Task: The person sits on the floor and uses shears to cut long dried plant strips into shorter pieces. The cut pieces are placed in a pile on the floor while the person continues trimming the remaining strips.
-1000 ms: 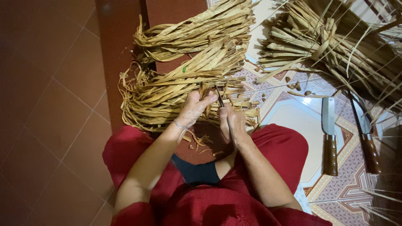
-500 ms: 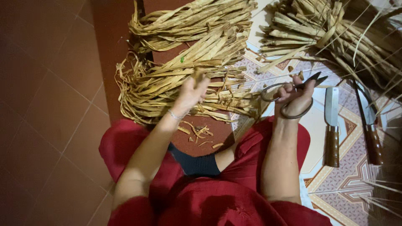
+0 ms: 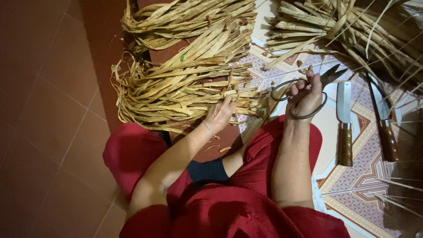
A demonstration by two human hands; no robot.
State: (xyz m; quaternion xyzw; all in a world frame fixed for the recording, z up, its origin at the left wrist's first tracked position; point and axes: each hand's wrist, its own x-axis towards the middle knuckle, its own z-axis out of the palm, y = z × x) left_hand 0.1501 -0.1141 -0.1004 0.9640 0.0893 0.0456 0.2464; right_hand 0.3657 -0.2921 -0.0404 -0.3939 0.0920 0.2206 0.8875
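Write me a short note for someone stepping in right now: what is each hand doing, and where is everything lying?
Left hand: resting on the cut ends of the nearest bundle of dried leaf strips, fingers closed on a few strips.
Right hand: holds the big metal scissors by the loops, lifted off to the right, blades pointing away and nearly closed.
Two wooden-handled knives lie side by side on the patterned mat to the right.
A second bundle lies farther away; a looser pile lies at top right.
Small trimmings lie on the floor by the knees, so some cutting looks done. How much is left cannot be told.
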